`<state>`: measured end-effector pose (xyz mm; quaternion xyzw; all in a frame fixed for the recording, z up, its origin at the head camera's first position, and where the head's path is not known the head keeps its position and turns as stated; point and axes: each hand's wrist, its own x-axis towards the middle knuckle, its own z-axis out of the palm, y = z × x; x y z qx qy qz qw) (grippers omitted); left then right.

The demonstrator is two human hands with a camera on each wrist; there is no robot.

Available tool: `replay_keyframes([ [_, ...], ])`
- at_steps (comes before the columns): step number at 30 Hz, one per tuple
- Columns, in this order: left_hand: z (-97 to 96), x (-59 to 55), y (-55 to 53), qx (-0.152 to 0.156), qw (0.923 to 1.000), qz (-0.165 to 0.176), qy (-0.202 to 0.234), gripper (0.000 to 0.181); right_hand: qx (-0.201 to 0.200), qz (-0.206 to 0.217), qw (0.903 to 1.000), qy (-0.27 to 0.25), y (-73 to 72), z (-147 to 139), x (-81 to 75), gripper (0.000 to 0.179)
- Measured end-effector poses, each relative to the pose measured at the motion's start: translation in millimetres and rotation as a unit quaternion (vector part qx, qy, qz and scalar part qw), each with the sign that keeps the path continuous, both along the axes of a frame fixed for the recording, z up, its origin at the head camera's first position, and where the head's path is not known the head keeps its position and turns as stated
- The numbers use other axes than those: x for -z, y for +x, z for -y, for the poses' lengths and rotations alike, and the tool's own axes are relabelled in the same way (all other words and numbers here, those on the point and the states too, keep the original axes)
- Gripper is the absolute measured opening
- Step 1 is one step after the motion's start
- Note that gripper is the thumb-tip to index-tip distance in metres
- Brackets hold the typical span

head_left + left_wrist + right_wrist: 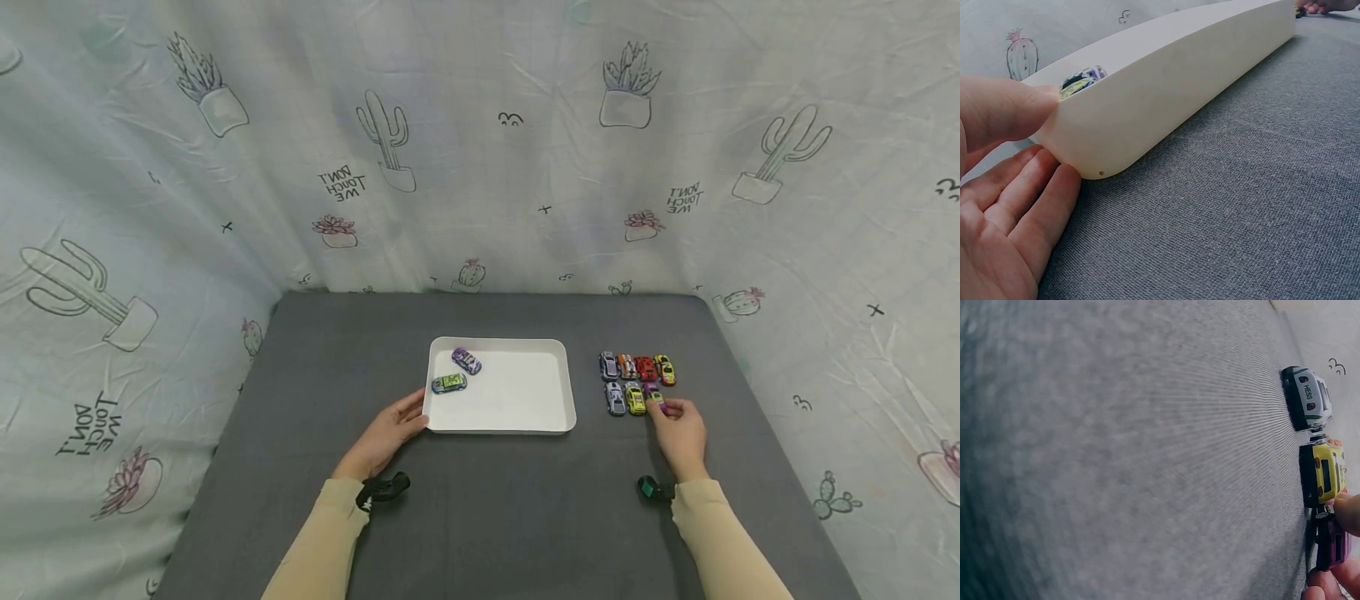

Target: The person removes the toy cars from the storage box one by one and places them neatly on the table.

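Note:
My left hand grips the near left corner of a white tray. In the left wrist view its thumb lies on the rim and its fingers touch the outer wall low down. Inside the tray, at its left end, are a purple toy car and a green toy car. At the right, my right hand pinches a purple-and-green toy car between thumb and fingers. Right beside that car is a yellow toy car, then a white toy car.
Behind the near row of cars stands another row: a dark purple-grey car, an orange-and-white car, a red car and a yellow car. A grey cloth covers the table. Cactus-print curtains enclose the back and sides.

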<state>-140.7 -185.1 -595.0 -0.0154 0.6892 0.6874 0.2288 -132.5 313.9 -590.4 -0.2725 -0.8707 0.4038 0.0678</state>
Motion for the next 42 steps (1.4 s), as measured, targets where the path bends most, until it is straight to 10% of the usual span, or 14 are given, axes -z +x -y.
replay_keyframes([
  [19, 0.7, -2.0, -0.4, -0.012, 0.9999, 0.001, 0.005, 0.06, 0.001, -0.109, 0.9937, -0.029, -28.5, 26, -32.7, 0.057],
  [30, -1.8, -0.6, -1.2, -0.019, 0.9998, 0.004, 0.006, 0.059, -0.076, -0.149, 0.9826, -0.082, -50.0, 82, -64.1, 0.057],
  [42, -2.2, -2.5, -0.1, -0.021, 0.9998, 0.002, 0.005, 0.058, -0.224, -0.09, 0.9634, -0.116, -73.1, 175, -62.8, 0.061],
])
